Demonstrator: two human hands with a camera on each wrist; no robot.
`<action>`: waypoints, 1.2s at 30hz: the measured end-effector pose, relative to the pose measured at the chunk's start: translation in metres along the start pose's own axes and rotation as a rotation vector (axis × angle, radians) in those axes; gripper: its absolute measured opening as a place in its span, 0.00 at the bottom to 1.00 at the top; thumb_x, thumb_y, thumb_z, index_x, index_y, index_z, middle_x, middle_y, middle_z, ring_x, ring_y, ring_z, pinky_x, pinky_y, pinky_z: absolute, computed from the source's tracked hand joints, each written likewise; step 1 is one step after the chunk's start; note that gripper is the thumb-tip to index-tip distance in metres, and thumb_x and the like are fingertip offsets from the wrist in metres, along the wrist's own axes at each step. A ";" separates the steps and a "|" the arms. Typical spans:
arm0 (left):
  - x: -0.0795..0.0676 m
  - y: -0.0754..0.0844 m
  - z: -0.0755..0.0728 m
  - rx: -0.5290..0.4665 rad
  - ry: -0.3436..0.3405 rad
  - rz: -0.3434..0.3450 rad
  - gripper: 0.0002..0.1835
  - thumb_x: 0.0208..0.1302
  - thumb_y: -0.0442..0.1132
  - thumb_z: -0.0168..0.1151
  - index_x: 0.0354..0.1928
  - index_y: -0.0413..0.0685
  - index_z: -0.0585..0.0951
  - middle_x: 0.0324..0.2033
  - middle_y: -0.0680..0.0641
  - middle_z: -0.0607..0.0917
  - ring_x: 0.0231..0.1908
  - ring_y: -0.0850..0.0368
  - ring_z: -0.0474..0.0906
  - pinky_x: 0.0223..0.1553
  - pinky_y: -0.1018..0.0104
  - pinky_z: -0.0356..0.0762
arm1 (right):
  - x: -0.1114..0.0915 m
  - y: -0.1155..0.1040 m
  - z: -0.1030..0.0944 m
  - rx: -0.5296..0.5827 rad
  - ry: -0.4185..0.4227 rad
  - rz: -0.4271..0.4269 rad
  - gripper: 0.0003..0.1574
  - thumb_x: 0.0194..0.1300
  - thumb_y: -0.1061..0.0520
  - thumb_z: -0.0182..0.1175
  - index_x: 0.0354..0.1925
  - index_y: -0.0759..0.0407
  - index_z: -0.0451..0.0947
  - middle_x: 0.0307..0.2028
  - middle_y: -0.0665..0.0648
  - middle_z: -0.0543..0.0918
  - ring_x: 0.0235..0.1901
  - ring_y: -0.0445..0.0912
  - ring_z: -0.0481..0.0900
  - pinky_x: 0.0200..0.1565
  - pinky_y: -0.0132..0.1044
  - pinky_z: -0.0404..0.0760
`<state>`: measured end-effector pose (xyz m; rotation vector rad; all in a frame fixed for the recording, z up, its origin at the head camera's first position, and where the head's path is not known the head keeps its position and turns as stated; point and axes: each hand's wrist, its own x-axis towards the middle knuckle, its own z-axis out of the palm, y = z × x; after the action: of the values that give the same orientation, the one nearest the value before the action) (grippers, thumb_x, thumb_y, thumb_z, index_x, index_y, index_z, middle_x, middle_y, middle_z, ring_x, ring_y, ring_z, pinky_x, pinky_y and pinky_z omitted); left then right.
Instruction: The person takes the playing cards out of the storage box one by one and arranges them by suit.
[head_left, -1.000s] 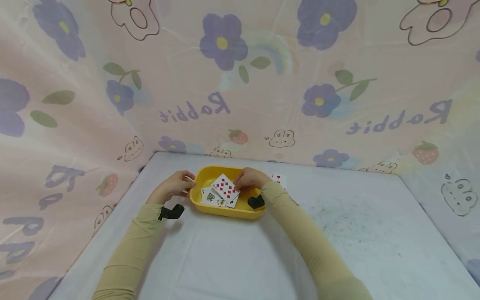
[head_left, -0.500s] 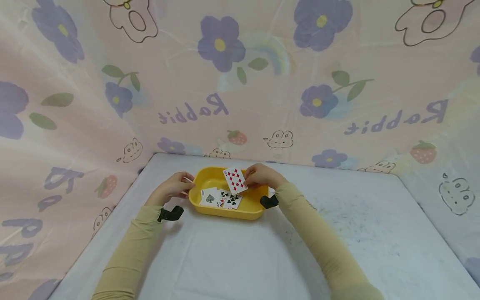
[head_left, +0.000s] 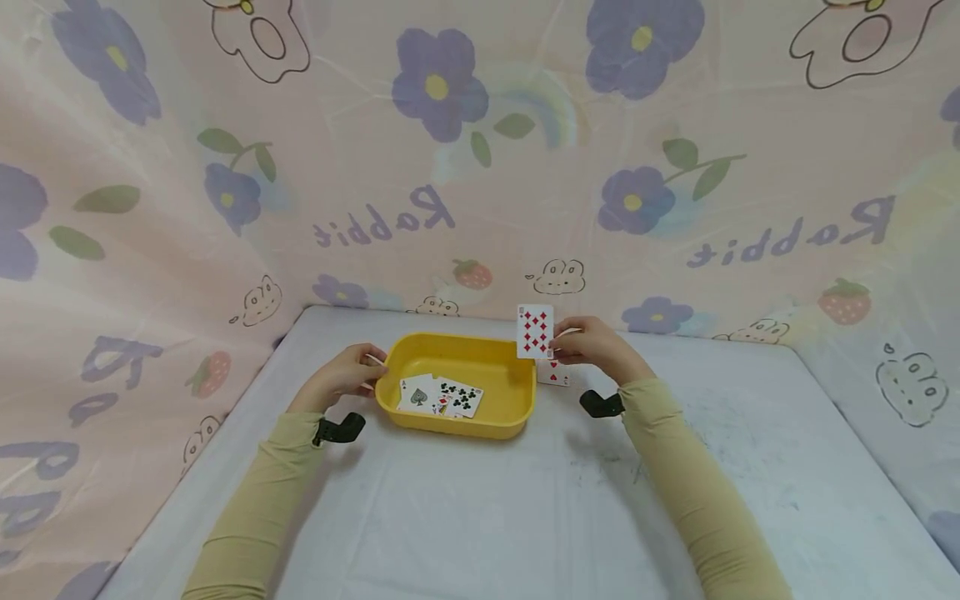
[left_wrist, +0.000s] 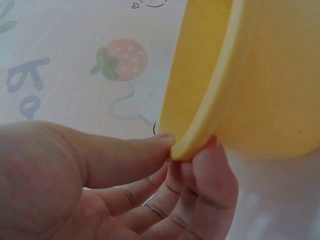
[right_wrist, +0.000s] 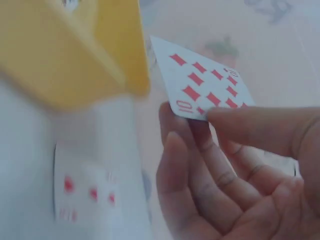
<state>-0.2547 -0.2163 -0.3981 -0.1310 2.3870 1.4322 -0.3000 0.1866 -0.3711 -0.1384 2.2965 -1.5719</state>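
Observation:
My left hand (head_left: pixel 348 375) pinches the left end of a yellow tray (head_left: pixel 455 427), thumb over the rim and fingers beneath it, as the left wrist view shows. Between thumb and fingers my right hand (head_left: pixel 596 346) holds a ten of diamonds playing card (head_left: pixel 535 332) by its lower corner, face toward me. The card is raised just beyond the tray's right end. Inside the tray, at the lower left, lie several overlapping cards, among them an ace of spades (head_left: pixel 417 396) and a clubs card (head_left: pixel 467 398).
On the table to the right of the tray lies a red-heart card (head_left: pixel 555 374), partly covered by the raised one in the head view. A white cloth (head_left: pixel 465 517) covers the table. Behind and to the left hangs a flowered curtain (head_left: pixel 525 208).
My right hand has lifted the ten of diamonds out of the tray and carried it right, past the tray's end. The clubs card underneath now shows. My left hand has kept its grip.

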 end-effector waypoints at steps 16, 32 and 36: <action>-0.005 0.001 -0.001 0.010 -0.005 0.013 0.19 0.71 0.35 0.53 0.59 0.35 0.65 0.43 0.37 0.76 0.36 0.49 0.77 0.37 0.62 0.81 | -0.026 0.078 -0.054 0.097 0.116 0.100 0.26 0.68 0.61 0.57 0.58 0.76 0.66 0.33 0.51 0.82 0.33 0.41 0.80 0.41 0.36 0.79; -0.002 -0.001 -0.002 0.006 -0.019 0.026 0.20 0.71 0.35 0.53 0.60 0.34 0.64 0.46 0.35 0.76 0.37 0.48 0.77 0.38 0.61 0.81 | -0.022 0.093 -0.060 0.032 0.145 0.177 0.28 0.68 0.58 0.58 0.59 0.74 0.68 0.31 0.52 0.83 0.30 0.41 0.80 0.35 0.33 0.78; 0.002 -0.003 -0.002 0.008 -0.022 0.019 0.20 0.71 0.36 0.53 0.60 0.34 0.64 0.46 0.36 0.75 0.37 0.49 0.77 0.38 0.62 0.80 | -0.022 0.092 -0.059 0.038 0.147 0.175 0.27 0.67 0.60 0.58 0.58 0.76 0.68 0.30 0.52 0.84 0.29 0.40 0.80 0.35 0.33 0.79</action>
<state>-0.2560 -0.2192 -0.4003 -0.0909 2.3818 1.4254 -0.2885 0.2793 -0.4315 0.1884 2.3145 -1.5808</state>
